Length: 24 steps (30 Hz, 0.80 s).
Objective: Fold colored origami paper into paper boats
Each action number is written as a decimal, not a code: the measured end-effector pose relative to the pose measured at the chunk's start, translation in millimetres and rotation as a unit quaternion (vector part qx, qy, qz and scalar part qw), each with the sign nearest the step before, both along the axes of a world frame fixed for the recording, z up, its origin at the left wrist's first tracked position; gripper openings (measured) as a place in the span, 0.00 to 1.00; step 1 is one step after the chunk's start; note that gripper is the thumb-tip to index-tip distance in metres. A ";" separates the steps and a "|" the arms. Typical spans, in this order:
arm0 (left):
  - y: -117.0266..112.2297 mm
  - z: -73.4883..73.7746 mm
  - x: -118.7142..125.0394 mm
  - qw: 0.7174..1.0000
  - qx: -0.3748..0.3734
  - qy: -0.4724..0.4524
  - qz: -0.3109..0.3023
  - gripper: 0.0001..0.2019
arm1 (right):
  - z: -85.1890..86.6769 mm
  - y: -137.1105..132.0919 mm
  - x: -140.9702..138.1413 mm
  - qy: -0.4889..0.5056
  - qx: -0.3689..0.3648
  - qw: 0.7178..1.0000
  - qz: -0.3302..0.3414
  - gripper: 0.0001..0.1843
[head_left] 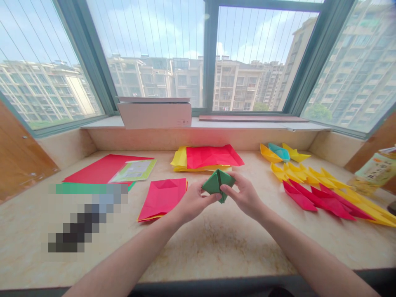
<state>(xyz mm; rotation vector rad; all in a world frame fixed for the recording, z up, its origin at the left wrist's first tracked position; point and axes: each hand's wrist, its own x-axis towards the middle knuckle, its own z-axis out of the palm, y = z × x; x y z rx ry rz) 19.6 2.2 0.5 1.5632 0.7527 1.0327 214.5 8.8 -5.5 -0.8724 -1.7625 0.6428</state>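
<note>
A small folded piece of green paper (pixel 213 182), roughly diamond-shaped with a crease or slit down its middle, is held above the counter between both hands. My left hand (pixel 198 196) pinches its left side, the thumb along the lower edge. On the other side my right hand (pixel 243 192) grips it, thumb pressed on the front near the middle. Just left of my left hand lies a stack of creased red paper sheets (pixel 163 198) with yellow showing beneath. Behind the hands rests a pile of red and yellow creased sheets (pixel 213 156).
Several yellow paper boats (pixel 300 173) and red paper boats (pixel 321 200) line the right, with a blue paper boat (pixel 279 152) behind. A jar (pixel 375 169) stands far right. At left are flat red paper (pixel 99 167) and a blurred-out object (pixel 83 220). A white box (pixel 154 114) sits on the sill.
</note>
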 end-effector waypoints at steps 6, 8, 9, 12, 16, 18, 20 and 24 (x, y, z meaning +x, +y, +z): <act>-0.7 -0.6 0.8 0.996 -0.018 -0.088 0.017 0.26 | 1.4 0.1 -0.3 -0.037 0.117 0.992 -0.005 0.22; -2.8 1.2 -0.7 0.995 -0.031 -0.099 -0.002 0.30 | 1.1 0.6 0.2 -0.046 0.133 0.990 -0.004 0.23; -3.8 2.4 -1.5 0.994 -0.036 -0.105 -0.008 0.32 | 0.6 1.0 0.4 -0.048 0.137 0.989 -0.004 0.24; -5.2 6.8 -3.3 0.991 -0.036 -0.125 0.013 0.35 | -1.3 1.7 1.0 -0.058 0.139 0.989 0.001 0.25; -3.1 11.1 -3.6 0.992 -0.015 -0.113 0.052 0.36 | -2.2 -0.5 1.0 -0.081 0.124 0.989 0.026 0.29; -2.0 11.9 -3.4 0.993 0.000 -0.110 0.039 0.37 | -1.3 -2.6 1.5 -0.089 0.112 0.989 0.036 0.30; -2.1 11.6 -3.3 0.993 0.006 -0.109 0.033 0.37 | -0.3 -4.3 2.3 -0.099 0.102 0.989 0.047 0.30; -7.1 9.6 -4.0 0.994 0.010 -0.104 -0.005 0.35 | -2.3 -5.4 0.4 -0.116 0.092 0.986 0.078 0.28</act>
